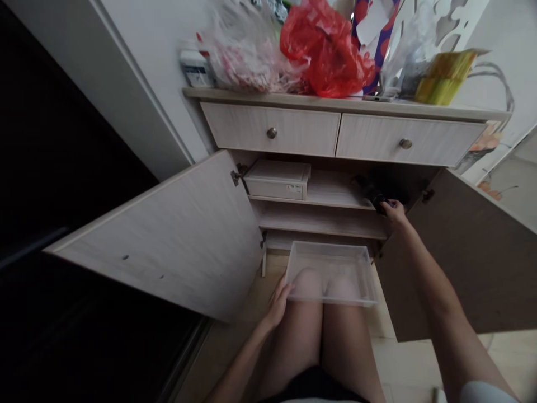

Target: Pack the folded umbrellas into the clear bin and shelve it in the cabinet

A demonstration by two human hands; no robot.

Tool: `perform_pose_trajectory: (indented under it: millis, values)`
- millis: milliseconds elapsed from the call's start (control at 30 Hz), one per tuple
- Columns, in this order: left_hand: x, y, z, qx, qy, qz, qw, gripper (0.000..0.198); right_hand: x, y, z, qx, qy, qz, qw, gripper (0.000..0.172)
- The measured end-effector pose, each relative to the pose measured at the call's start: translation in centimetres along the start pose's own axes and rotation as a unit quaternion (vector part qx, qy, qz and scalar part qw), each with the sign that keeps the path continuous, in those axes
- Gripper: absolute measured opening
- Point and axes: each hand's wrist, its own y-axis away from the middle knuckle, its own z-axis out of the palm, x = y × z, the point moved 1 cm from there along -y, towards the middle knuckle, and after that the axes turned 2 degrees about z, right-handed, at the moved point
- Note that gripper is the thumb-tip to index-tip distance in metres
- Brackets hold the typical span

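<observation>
A shallow clear plastic box (331, 250) rests across the knees. My left hand (278, 300) grips its left side, near the front corner. On the right of the cabinet's upper shelf (329, 187), my right hand (393, 211) is closed on the near end of a black object (373, 193), perhaps a shoe. Blur and shadow hide its exact shape, and more dark things lie behind it. To the left on that same shelf stands a white box (274, 182) with a small label on its front.
The left cabinet door (168, 235) and right cabinet door (465, 263) stand wide open. Two drawers with round knobs (272, 133) are closed above. On the cabinet top lie a red plastic bag (323, 50), a clear bag (247, 50), a white container (196, 68) and a yellow package (444, 77).
</observation>
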Motion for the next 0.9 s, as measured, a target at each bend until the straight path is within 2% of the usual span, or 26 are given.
perform_pose_trajectory:
  millis: [100,233,333,467,567,667,733,833,900]
  values:
    - [0.1,0.2,0.2,0.001,0.006,0.007,1.0,0.065,0.8,4.7,-3.1,-0.079,-0.154,-0.013,0.985,0.047]
    - [-0.1,0.2,0.3,-0.001,0.036,0.013,0.999,0.076,0.8,12.4,-6.2,-0.226,-0.163,-0.071,0.958,0.049]
    - [-0.5,0.0,0.3,0.004,0.052,0.018,0.998,0.087,0.7,16.6,-6.4,-0.324,-0.149,-0.081,0.931,0.049]
    - [-1.1,-0.1,0.6,0.009,0.068,0.015,0.998,0.087,0.9,18.6,-4.4,-0.412,-0.08,-0.152,0.895,0.039]
    - [-1.1,-0.2,0.7,0.012,0.061,0.021,0.998,0.084,1.0,18.6,-2.3,-0.409,0.011,-0.241,0.88,0.028]
    - [-0.8,-0.1,0.5,0.021,0.042,0.027,0.999,0.083,0.5,18.7,-0.6,-0.352,0.145,-0.325,0.865,0.028]
    - [-0.4,-0.1,0.2,0.02,0.029,0.027,0.999,0.079,0.0,19.2,0.4,-0.302,0.259,-0.373,0.838,0.026]
    - [0.0,0.0,-0.1,0.011,0.019,0.034,0.999,0.073,-0.5,20.0,1.6,-0.238,0.387,-0.402,0.795,0.017]
    - [0.2,0.0,-0.2,0.005,0.017,0.038,0.999,0.071,-0.6,20.2,2.2,-0.215,0.426,-0.397,0.784,0.016]
